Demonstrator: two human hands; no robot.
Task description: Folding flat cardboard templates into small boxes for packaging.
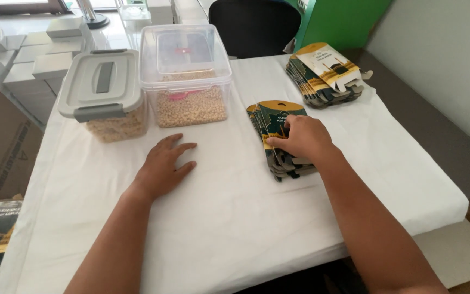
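On the white-covered worktop [229, 218] I see my right hand [300, 139] resting on top of the near stack of flat dark green and gold cardboard packets [278, 117], its fingers curled down and pinching the edge of the top packet. That stack lies right of centre, fanned a little, with its hang-hole ends pointing to the far side. My left hand [164, 166] lies open and flat on the cloth to the left of the stack, palm down, fingers spread and holding nothing.

Farther off and to the right, near the far edge, sits a second stack of the same flat cardboard packets [325, 76], with one cream and gold packet lying on top at an angle. Just beyond my left hand stand two clear plastic tubs of pale beige granules: the left tub with a grey clip-on lid [104, 81], and beside it the taller tub with a clear lid [186, 71], which shows something pink inside. The two tubs stand just beside each other. A black chair back [254, 24] stands behind the far edge, and a brown cardboard box [1, 141] sits off the left side.
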